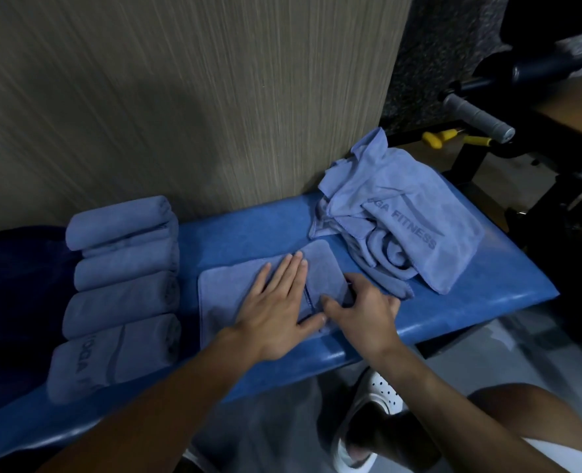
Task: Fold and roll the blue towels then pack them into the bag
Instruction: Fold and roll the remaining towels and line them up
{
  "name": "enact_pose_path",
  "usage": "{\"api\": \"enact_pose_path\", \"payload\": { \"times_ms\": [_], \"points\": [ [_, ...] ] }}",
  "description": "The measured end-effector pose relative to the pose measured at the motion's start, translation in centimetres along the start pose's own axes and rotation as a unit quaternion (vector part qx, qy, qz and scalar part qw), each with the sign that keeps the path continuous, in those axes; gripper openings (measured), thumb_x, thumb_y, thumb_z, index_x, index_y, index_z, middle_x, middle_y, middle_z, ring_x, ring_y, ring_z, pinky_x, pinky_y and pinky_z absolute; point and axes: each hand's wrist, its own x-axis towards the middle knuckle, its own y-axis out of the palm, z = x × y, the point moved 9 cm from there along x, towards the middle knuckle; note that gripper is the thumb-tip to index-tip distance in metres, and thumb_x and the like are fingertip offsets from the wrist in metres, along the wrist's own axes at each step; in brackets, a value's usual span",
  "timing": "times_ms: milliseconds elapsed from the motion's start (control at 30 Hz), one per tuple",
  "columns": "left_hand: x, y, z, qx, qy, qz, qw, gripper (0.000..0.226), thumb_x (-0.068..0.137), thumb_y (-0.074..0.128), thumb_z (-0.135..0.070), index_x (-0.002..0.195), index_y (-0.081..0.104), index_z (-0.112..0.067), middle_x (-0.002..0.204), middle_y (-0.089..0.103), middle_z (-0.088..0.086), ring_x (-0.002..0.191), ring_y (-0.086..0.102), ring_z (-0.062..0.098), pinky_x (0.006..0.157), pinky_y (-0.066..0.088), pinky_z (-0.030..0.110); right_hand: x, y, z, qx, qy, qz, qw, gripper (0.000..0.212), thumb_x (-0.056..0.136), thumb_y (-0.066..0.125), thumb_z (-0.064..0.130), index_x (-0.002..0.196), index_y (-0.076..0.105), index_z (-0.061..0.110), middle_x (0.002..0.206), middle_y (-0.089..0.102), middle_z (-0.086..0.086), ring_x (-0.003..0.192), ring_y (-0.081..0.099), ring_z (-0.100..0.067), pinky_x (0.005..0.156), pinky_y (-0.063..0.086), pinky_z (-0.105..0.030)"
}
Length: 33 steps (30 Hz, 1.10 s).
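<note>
Two hands are working one folded blue towel (pixel 221 295) on the blue bench (pixel 470 302): the left hand (pixel 275 312) is lying flat and open on it, while the right hand (pixel 364 308) is curling its fingers around the towel's near-right edge. Rolled towels (pixel 122 291) are lying left of the left hand; an unfolded pile (pixel 402 213) is sitting just beyond the right hand.

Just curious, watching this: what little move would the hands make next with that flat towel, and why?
Probably start rolling. The folded towel lies flat on the bench, the left hand pressing it down while the right hand curls at its right end. The rolled towels beside it suggest the same shape comes next.
</note>
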Motion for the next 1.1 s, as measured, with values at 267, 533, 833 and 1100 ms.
{"api": "enact_pose_path", "payload": {
  "times_ms": [267,533,833,1100],
  "points": [
    [-1.0,-3.5,1.7,-0.292,-0.112,-0.161,0.936,0.046,0.086,0.054,-0.038,0.122,0.061,-0.01,0.118,0.055,0.006,0.11,0.052,0.021,0.099,0.041,0.033,-0.4,-0.6,1.5,0.023,-0.035,-0.032,0.999,0.042,0.075,0.07,0.04,0.113,0.059,0.024,0.09,0.059,0.016,0.097,0.055,-0.008,0.093,0.021,-0.028],
    [0.2,-2.2,2.4,-0.681,-0.287,-0.063,0.671,0.016,0.093,0.062,-0.029,0.099,0.048,-0.025,0.108,0.066,0.014,0.094,0.069,0.026,0.072,0.06,0.039,-0.9,1.2,3.2,0.216,-0.089,0.034,0.972,0.036,0.094,0.042,0.043,0.113,0.067,0.023,0.111,0.062,0.014,0.109,0.056,-0.001,0.103,0.041,-0.041],
    [-1.8,-2.9,5.3,-0.544,-0.281,-0.13,0.779,0.05,0.089,0.066,-0.007,0.131,0.038,-0.009,0.097,0.059,0.0,0.078,0.058,0.004,0.07,0.046,0.008,-0.6,2.7,2.6,0.24,-0.021,0.067,0.968,0.014,0.097,0.054,0.024,0.106,0.063,0.03,0.11,0.068,0.004,0.102,0.062,-0.006,0.092,0.046,-0.025],
    [-4.3,-3.1,4.3,-0.302,-0.087,-0.113,0.943,0.076,0.084,0.036,-0.056,0.147,0.036,-0.013,0.16,0.015,-0.001,0.145,0.017,0.008,0.115,0.013,0.019,-1.2,4.4,3.4,0.027,-0.095,0.102,0.99,0.049,0.083,0.056,0.045,0.13,0.056,0.031,0.129,0.054,0.012,0.122,0.046,-0.012,0.103,0.026,-0.034]
  ]
}}
